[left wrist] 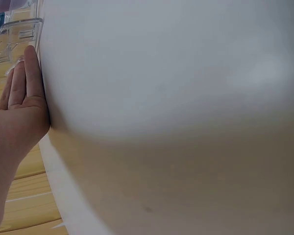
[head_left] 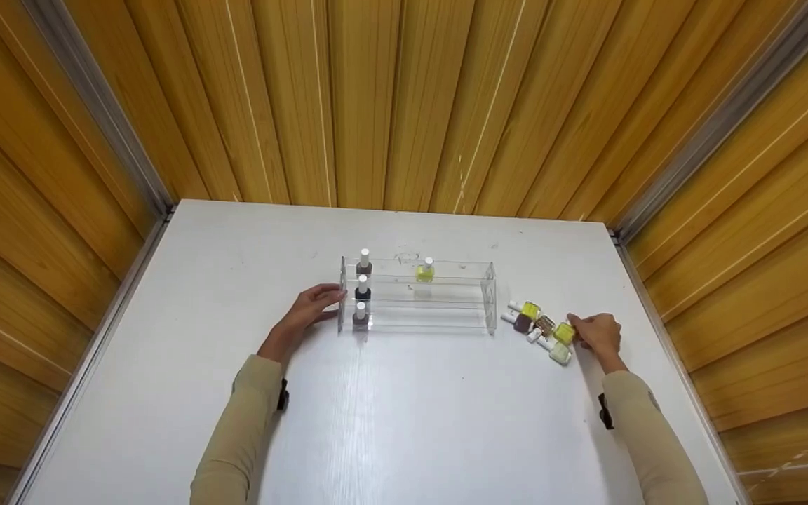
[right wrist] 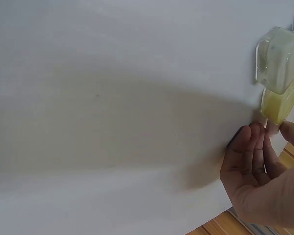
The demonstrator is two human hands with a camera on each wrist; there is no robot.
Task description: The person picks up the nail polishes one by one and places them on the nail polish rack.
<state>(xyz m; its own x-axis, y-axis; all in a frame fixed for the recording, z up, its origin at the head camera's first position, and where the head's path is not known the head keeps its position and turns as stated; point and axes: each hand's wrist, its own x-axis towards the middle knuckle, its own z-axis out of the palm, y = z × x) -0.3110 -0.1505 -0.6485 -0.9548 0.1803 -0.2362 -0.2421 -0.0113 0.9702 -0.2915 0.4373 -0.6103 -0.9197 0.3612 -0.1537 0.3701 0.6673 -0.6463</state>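
Three dark bottles stand upright in line at the left end of the clear rack, one to a tier, and an upright yellow bottle shares the rearmost tier with one of them, near the rack's middle. The rack is see-through, glossy plastic, with flat end panels and thin ledges. To its right, a loose cluster lies on the smooth white table: a yellow-green bottle, a plum bottle, a speckled brown bottle, a pale bottle and a bright yellow bottle. They look like glass, squarish with rounded edges, and have white caps; any print is too small to read. The right hand, beyond the cluster from the rack, pinches the bright yellow bottle at one end, its thumb and curled fingers close together. The left hand reaches the rack's left end panel, fingers straight, tips touching it. Behind the rack rises a ribbed, wood-grained wall.
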